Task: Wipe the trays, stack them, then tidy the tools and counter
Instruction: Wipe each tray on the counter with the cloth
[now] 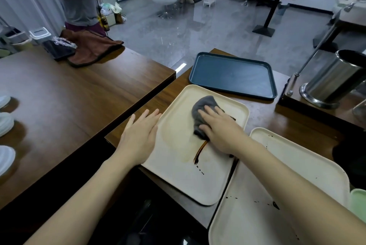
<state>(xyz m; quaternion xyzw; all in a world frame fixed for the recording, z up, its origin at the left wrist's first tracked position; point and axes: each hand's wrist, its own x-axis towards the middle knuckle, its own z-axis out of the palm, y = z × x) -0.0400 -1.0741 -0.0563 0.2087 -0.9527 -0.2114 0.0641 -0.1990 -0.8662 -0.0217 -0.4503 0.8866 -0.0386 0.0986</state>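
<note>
Wiping step, first tray. Right hand (219,130) flat, fingers straight, pressing grey cloth (204,108) onto cream tray (178,175) on surface. Left hand (140,134) open, palm down, steadying tray's left rim. Dark streak (200,151) lies below cloth — next move likely: drag cloth over it, then spotted tray (247,215).

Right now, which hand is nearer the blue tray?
Right. The right hand presses the grey cloth just short of the blue tray; the left hand rests on the cream tray's left edge.

Right of blue tray (231,74), steel canister (333,78)
</note>
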